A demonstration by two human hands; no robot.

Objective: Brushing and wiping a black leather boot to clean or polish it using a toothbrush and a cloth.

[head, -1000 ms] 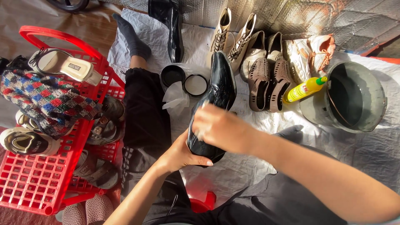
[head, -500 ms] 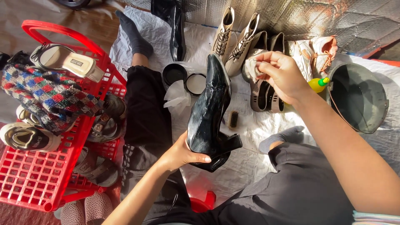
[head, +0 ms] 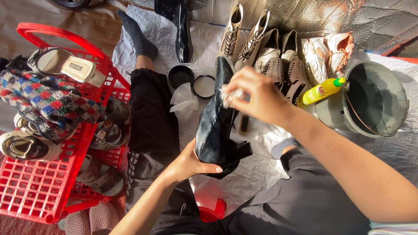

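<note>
Hands: left (head: 187,163) grips glossy black heeled boot (head: 216,126) | right (head: 257,98) pinches crumpled white cloth (head: 230,95) against it

The boot (head: 215,126) held between both hands is glossy black. Left of the left hand (head: 188,164) stands a red crate (head: 39,191), a knit (head: 45,104) on it chequered in red, blue, green and white. Beyond the right hand (head: 257,98) the lace-up boots (head: 244,32) are cream, the woven shoes (head: 287,72) brown, and to its right the bottle (head: 320,90) is yellow with a green cap, the bucket (head: 383,126) grey
</note>
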